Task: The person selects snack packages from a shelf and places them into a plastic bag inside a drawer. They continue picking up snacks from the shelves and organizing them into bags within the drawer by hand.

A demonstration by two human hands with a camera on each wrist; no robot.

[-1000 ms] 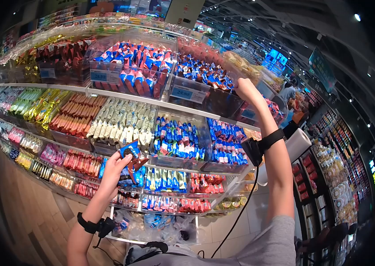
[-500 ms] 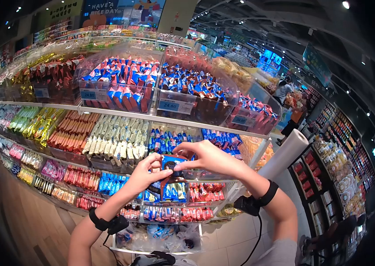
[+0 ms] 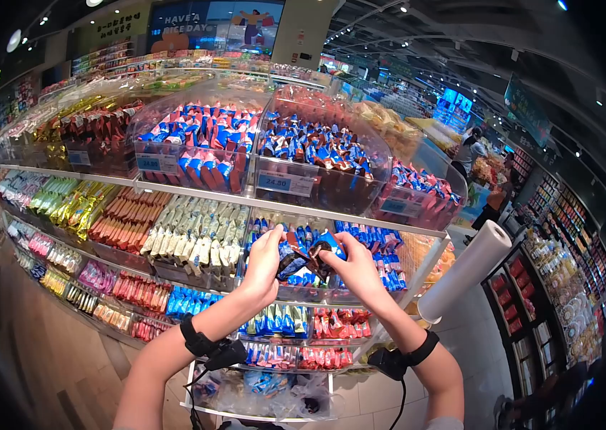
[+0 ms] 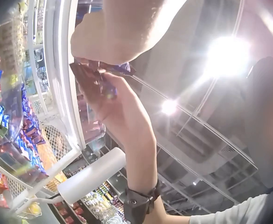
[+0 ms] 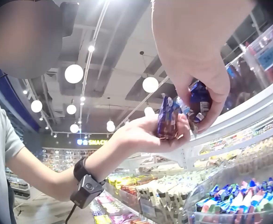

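Observation:
In the head view my left hand [image 3: 263,262] and right hand [image 3: 357,266] are close together in front of the middle shelf. The left hand grips a blue-and-brown wrapped snack packet [image 3: 290,261]. The right hand pinches another blue-and-brown snack packet [image 3: 328,244], its thumb across the front. Both packets almost meet and overlap in this view. Seen from the right wrist, the left hand's packet [image 5: 167,119] stands up from the fingers, while the right hand's packet [image 5: 200,103] shows a barcode. Behind the hands is a bin of blue snack packets [image 3: 389,269].
Tiered shelves hold clear bins of wrapped snacks, such as the red-and-blue ones [image 3: 199,122] up top. A price label [image 3: 285,182] fronts one bin. A white plastic roll [image 3: 466,271] stands slanted at the shelf's right end. A person [image 3: 466,152] is farther back.
The right hand came down from the top bin to the left hand by half a second ago. Now the hands are slightly apart, each holding a packet, and the view has shifted a little.

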